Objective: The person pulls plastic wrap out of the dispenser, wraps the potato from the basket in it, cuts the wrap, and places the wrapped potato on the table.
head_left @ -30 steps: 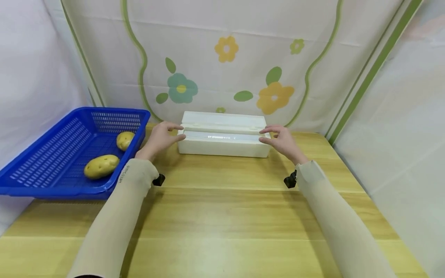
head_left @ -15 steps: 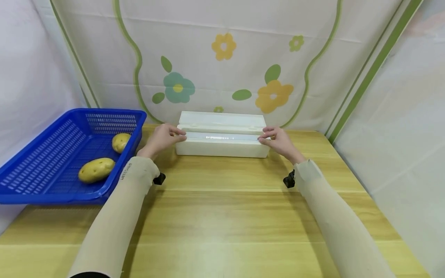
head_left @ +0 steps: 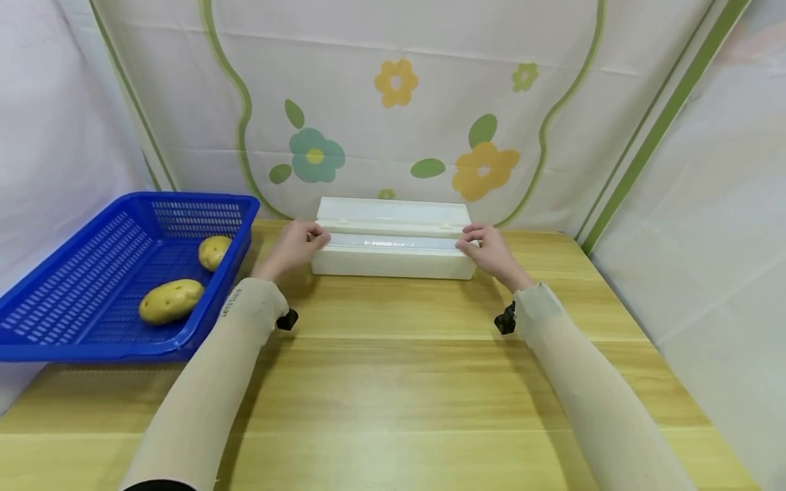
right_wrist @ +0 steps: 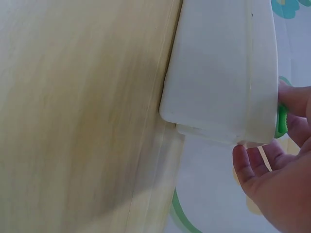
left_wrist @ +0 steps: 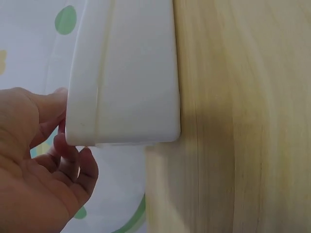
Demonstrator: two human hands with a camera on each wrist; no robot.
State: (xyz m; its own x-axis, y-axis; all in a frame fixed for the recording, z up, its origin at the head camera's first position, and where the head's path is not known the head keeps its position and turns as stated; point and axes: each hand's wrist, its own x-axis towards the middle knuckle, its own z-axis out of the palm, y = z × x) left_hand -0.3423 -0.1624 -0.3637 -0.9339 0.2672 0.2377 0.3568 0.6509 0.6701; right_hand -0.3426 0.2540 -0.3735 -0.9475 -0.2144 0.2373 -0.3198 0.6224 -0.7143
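A long white box point(head_left: 393, 264), shaped like a cling film dispenser, sits at the back of the table with its lid point(head_left: 393, 210) raised behind. Across its top opening runs a glossy clear strip point(head_left: 393, 241). My left hand point(head_left: 293, 247) pinches at the strip's left end, thumb on the rim, other fingers curled beside the box. At the other end my right hand point(head_left: 492, 256) does the same. In the right wrist view a small green piece point(right_wrist: 282, 121) shows between thumb and fingers. I cannot tell how much of the strip each pinch takes in.
A blue plastic basket point(head_left: 80, 352) stands on the left, close beside the left sleeve. Two potatoes lie in it, a larger potato point(head_left: 170, 301) in front and a smaller potato point(head_left: 213, 252) behind. A floral cloth wall point(head_left: 393, 150) rises right behind the box.
Both hands have gone from thumb and fingers held apart to pinching at the box's ends. The left fingers have curled further in. The box stays in place.
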